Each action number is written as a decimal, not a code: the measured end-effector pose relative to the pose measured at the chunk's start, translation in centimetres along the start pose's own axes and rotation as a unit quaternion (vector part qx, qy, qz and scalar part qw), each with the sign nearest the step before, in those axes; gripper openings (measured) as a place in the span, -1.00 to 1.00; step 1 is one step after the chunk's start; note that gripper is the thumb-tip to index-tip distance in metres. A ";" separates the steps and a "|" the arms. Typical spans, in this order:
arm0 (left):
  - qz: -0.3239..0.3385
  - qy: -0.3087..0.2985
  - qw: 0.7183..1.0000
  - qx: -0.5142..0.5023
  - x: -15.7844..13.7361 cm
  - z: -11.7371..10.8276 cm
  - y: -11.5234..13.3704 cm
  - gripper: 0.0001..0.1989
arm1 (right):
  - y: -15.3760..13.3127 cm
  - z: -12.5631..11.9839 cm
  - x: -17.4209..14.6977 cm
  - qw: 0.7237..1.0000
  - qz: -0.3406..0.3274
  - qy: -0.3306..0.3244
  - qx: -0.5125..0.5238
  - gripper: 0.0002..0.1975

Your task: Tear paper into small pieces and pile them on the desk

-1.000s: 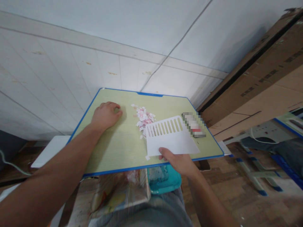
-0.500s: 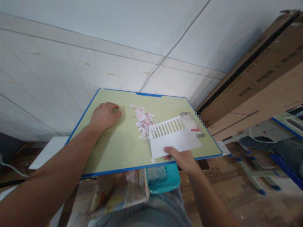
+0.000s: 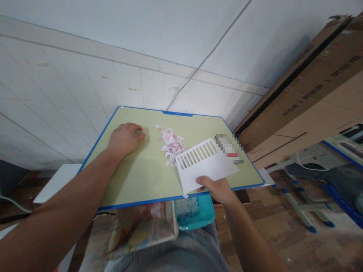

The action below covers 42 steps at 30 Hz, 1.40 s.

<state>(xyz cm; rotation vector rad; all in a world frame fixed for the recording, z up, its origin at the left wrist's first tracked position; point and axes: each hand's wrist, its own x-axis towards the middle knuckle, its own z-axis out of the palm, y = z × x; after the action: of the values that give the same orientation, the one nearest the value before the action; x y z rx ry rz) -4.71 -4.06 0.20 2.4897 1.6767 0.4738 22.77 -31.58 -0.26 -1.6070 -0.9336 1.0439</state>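
Note:
My right hand pinches the near edge of a white slotted sheet, thumb on top. A row of long slots runs along the sheet's far side. Its left corner meets a pile of small white and pink paper scraps on the desk top. Beneath the sheet's near left corner, a small white scrap lies at the desk's front edge. Left of the pile, my left hand rests on the desk with fingers loosely curved, a gap by the thumb, and nothing visible in it.
A pixelated flat object lies at the right of the desk. Below the front edge are a teal bin with pale pieces and a patterned fabric container. Cardboard boxes stand at the right; a panelled wall closes the back.
My right hand has drawn the slotted sheet slightly left and towards me, and the scrap at the front edge has shifted nearer. My left hand has stayed in place.

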 end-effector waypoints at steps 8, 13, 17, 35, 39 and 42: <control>-0.002 -0.001 1.000 0.011 -0.1 0.1 0.0 -0.42 | 0.1 -0.2 0.1 1.000 0.012 -0.003 0.010 -0.80; 0.001 -0.004 1.000 0.007 -0.3 -0.1 0.2 -0.43 | -0.4 -0.4 0.1 1.000 0.024 -0.012 0.007 -0.80; 0.006 -0.002 1.000 0.011 -0.3 0.0 0.0 -0.42 | -0.5 -0.3 0.1 1.000 0.022 -0.007 0.006 -0.81; -0.005 0.018 1.000 -0.019 0.4 0.3 -0.4 -0.41 | -0.8 2.8 2.8 0.994 -0.068 0.030 -0.074 -0.53; -0.005 0.018 1.000 -0.016 0.4 0.4 -0.6 -0.42 | -1.3 4.3 3.2 0.991 -0.090 0.011 -0.101 -0.50; -0.004 0.022 1.000 -0.015 0.5 0.6 -0.8 -0.45 | -1.4 4.9 3.4 0.991 -0.099 -0.009 -0.094 -0.54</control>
<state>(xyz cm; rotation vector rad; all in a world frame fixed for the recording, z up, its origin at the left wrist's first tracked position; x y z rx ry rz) -5.01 -3.22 -0.45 2.4689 1.6823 0.5531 19.21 -26.61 -0.36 -1.6204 -1.2080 0.8536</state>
